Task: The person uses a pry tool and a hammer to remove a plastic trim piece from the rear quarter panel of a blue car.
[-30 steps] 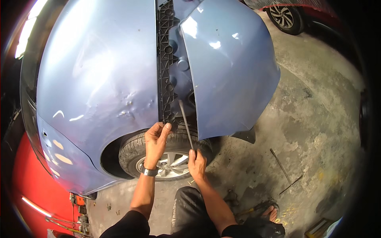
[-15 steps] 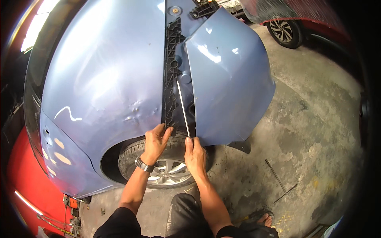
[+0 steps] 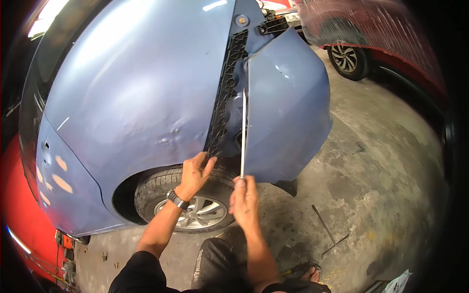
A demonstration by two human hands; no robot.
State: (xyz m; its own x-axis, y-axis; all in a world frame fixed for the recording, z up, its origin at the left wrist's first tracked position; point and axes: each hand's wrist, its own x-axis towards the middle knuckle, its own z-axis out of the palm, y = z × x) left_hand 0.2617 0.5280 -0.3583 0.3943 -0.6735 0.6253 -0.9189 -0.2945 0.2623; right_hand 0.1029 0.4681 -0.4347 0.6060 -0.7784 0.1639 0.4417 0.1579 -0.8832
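A black ribbed plastic bracket strip (image 3: 225, 93) runs along the edge of a blue car's body panel (image 3: 132, 83). My left hand (image 3: 195, 174), with a watch on its wrist, pinches the strip's lower end just above the wheel (image 3: 200, 207). In my right hand (image 3: 245, 202) is a long screwdriver (image 3: 244, 134), its handle hidden by my closed fingers. The thin bright shaft points up into the gap between the strip and the blue bumper (image 3: 290, 107), which stands away from the body. Small dents (image 3: 172, 136) mark the panel left of the strip.
A T-shaped metal tool (image 3: 325, 225) lies on the stained concrete floor (image 3: 376, 180) at right. Behind is a dark red car (image 3: 351, 24) partly under plastic sheeting. A bright red surface (image 3: 17, 205) and an orange item (image 3: 65, 240) are at left. My bare foot (image 3: 311, 274) shows below.
The screwdriver has swung from leaning left to nearly upright, and its tip now sits closer to the bumper edge. My left hand keeps its hold on the strip. The whole view has shifted slightly.
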